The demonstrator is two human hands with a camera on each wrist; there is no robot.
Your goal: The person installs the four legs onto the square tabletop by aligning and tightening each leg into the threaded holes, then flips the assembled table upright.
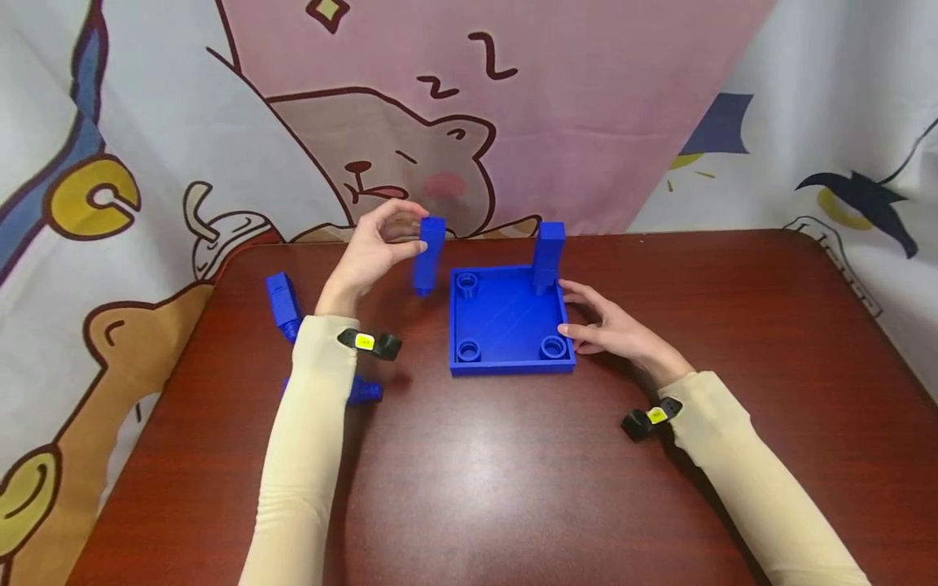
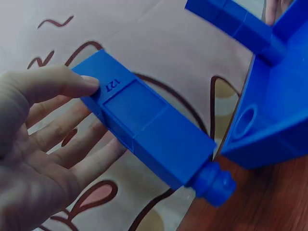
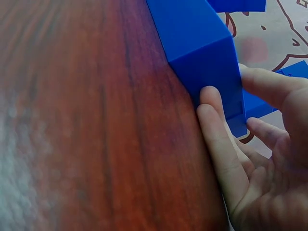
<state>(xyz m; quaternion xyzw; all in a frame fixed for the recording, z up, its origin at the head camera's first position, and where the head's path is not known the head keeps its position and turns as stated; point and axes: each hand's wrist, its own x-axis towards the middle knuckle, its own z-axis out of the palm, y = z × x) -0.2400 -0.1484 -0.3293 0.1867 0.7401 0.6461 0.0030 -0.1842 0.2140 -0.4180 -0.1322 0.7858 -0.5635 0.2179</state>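
My left hand (image 1: 370,256) pinches a blue square leg (image 1: 430,252) near its top, between thumb and fingers. This leg hangs upright, left of a blue square tray-like base (image 1: 513,369), its ridged round end pointing down. In the left wrist view, the number 127 shows on the leg (image 2: 168,139). Round sockets sit in three of the base's corners, and a second blue leg (image 1: 548,248) stands upright in the far right corner. With thumb at the rim and fingers against the outer wall, my right hand (image 1: 611,325) grips the base's right side.
Another blue leg (image 1: 282,301) lies on the brown table (image 1: 476,488) at the left. Nearer, a blue piece with a ridged end (image 1: 365,391) is partly hidden under the left sleeve. A printed cloth (image 1: 586,122) hangs behind the table.
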